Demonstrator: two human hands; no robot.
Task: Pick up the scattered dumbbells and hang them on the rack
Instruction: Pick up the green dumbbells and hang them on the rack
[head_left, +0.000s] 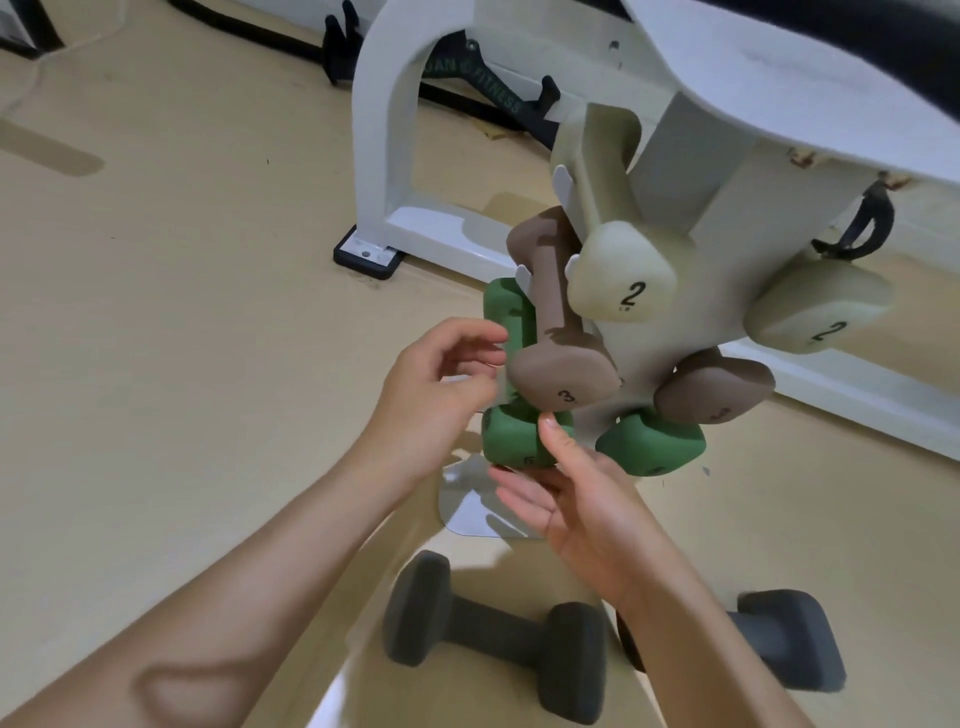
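Observation:
A cream dumbbell rack (631, 348) stands on the floor ahead, carrying two cream dumbbells (618, 280) marked 2, two brown ones (563, 376) marked 3 and two green ones (514, 441) at the bottom. My left hand (436, 395) hovers with fingers apart just left of the brown and green dumbbells, holding nothing. My right hand (582, 499) is open, palm up, under the near end of the left green dumbbell, thumb touching it. Two dark grey dumbbells lie on the floor near me: one (493, 639) in front, another (779, 644) partly hidden behind my right forearm.
The rack's clear base plate (467, 509) rests on the beige floor. A white exercise machine frame (384, 156) stands behind the rack, with its black foot (366, 257) on the floor. Black fitness gear (483, 93) lies along the back.

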